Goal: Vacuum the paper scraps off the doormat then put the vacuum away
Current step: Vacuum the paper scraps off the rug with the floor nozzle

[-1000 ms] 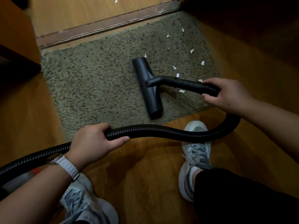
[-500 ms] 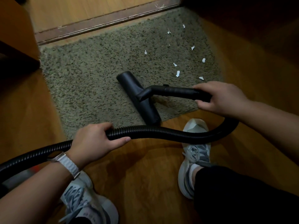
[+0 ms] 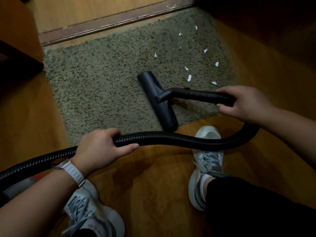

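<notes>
A shaggy grey-green doormat (image 3: pixel 106 79) lies on the wooden floor before a door sill. Several white paper scraps (image 3: pixel 189 78) dot its right part. The black vacuum nozzle (image 3: pixel 158 101) rests flat on the mat near its front right edge, left of the scraps. My right hand (image 3: pixel 242 101) grips the black wand (image 3: pixel 203 95) behind the nozzle. My left hand (image 3: pixel 100 147) holds the ribbed black hose (image 3: pixel 179 139), which loops across the floor in front of my shoes. A grey and orange part of the vacuum body (image 3: pixel 22 183) shows blurred under my left forearm.
A brown door sill (image 3: pixel 109 23) runs along the mat's far edge. Dark wooden furniture (image 3: pixel 15 48) stands at the left, and a dark wall or door (image 3: pixel 273 23) at the right. My two grey sneakers (image 3: pixel 207 161) stand on the floor by the mat's near edge.
The nozzle was pulled back toward me and left, then slid right again. One scrap near the wand is gone. My hands kept their grips.
</notes>
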`<state>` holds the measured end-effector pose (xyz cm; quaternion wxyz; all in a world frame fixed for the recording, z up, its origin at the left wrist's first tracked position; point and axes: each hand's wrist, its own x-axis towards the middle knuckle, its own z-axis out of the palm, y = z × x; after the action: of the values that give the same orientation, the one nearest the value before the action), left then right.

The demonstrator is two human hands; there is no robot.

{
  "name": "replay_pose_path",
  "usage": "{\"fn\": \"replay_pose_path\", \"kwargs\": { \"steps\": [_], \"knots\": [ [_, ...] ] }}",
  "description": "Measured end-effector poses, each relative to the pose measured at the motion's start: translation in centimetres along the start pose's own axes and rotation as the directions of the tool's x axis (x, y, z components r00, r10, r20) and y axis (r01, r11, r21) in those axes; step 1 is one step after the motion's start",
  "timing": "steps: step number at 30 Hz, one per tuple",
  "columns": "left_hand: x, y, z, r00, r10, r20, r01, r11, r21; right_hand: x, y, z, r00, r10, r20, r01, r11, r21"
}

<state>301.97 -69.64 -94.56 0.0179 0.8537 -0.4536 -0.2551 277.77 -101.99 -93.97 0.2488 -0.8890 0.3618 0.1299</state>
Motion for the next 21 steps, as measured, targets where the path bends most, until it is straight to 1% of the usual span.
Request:
{"fn": "replay_pose_path", "kwargs": {
  "steps": [3, 7, 11, 13, 16, 21],
  "knots": [
    [0.0, -0.1, 0.0, 1.0, -0.012, 0.009, 0.012, 1.0, 0.01, 1.7, -1.4, 0.0, 1.0, -0.011, -0.027, 0.011, 1.0, 0.022],
    [0.0, 0.1, -0.4, 0.998, -0.059, 0.019, 0.06, 0.998, -0.019, 4.4, -2.2, -1.4, 0.988, 0.128, -0.085, -0.113, 0.981, 0.156],
    [0.5, 0.3, -1.3, 0.992, -0.123, 0.039, 0.126, 0.988, -0.086, 7.4, -2.0, -3.0, 0.962, 0.206, -0.177, -0.18, 0.972, 0.154],
    [1.2, 0.2, -1.7, 0.987, -0.16, 0.013, 0.161, 0.981, -0.112, 8.4, -2.2, -3.1, 0.958, 0.225, -0.178, -0.198, 0.968, 0.156],
    [1.9, -0.1, -1.9, 0.982, -0.19, -0.017, 0.186, 0.974, -0.132, 9.2, -2.9, -2.4, 0.962, 0.223, -0.158, -0.198, 0.967, 0.157],
    [1.2, -0.6, -1.2, 0.99, -0.137, -0.032, 0.132, 0.984, -0.121, 9.6, -4.5, -0.9, 0.984, 0.135, -0.117, -0.123, 0.986, 0.109]
  ]
}}
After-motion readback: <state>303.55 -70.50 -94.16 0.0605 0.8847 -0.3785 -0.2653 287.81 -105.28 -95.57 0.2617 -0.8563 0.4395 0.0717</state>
